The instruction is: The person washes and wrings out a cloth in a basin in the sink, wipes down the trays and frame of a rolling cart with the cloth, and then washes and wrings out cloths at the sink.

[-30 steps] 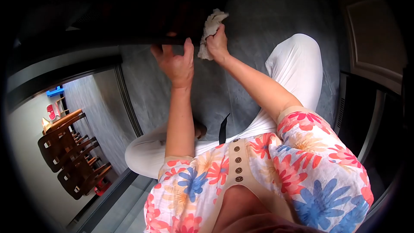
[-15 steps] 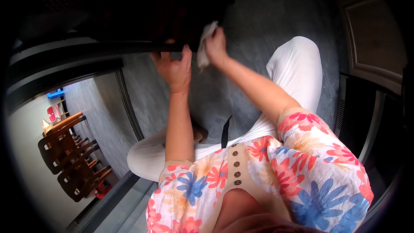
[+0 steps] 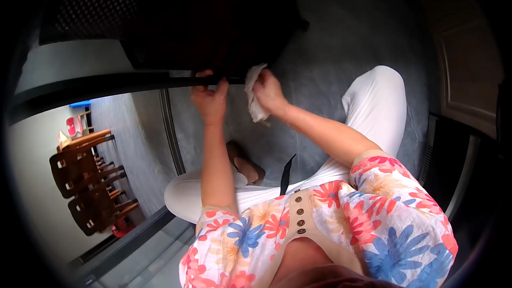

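A long black edge (image 3: 122, 81), like that of a door or panel, runs across the upper left. My left hand (image 3: 209, 102) is closed around it near its right end, thumb on one side and fingers on the other. In my right hand (image 3: 270, 93) is a crumpled whitish cloth (image 3: 256, 102), pinched between thumb and fingers. The cloth hangs beside the end of the black edge; I cannot tell whether it touches it.
A dark bulky object with a perforated panel (image 3: 96, 2) fills the upper left. Grey floor (image 3: 341, 26) lies below. A floor track (image 3: 169, 128) runs left of my arm. Wooden chairs (image 3: 80, 173) stand beyond it. A panelled brown surface (image 3: 469, 69) is at right.
The black edge and both hands sit lower in the view, and more of the perforated panel shows. My left hand keeps to the edge; the cloth stays in my right hand.
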`<control>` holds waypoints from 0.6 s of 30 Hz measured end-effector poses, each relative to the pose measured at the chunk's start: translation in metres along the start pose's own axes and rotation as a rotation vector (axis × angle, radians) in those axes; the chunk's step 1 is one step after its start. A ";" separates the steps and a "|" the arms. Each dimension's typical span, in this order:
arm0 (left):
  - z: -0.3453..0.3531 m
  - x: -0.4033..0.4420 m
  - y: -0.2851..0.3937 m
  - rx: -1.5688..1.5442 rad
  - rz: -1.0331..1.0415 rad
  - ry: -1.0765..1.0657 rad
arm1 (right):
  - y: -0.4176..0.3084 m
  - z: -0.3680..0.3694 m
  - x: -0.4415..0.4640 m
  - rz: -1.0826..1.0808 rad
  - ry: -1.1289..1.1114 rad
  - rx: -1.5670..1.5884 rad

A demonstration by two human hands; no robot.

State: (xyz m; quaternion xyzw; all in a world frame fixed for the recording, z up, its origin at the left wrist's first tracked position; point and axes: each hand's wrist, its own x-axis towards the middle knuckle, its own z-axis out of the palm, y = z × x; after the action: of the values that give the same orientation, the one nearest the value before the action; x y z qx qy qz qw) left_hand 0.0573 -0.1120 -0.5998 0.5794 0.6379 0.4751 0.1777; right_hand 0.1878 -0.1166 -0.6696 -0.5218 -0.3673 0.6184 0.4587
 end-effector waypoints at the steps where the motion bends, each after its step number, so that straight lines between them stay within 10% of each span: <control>1: -0.010 0.002 -0.007 -0.100 -0.053 0.004 | -0.005 -0.004 0.007 0.020 0.011 0.042; 13: -0.106 0.062 -0.049 -0.606 -0.457 0.012 | -0.092 -0.046 0.014 -0.167 -0.227 0.311; 18: -0.147 0.049 0.016 0.371 -0.157 -0.072 | -0.142 -0.036 -0.006 -0.491 -0.322 0.334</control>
State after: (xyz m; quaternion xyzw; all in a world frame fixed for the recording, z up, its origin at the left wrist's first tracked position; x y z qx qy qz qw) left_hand -0.0611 -0.1282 -0.4999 0.5673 0.7509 0.3133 0.1270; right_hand 0.2494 -0.0792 -0.5418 -0.2307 -0.4433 0.6156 0.6093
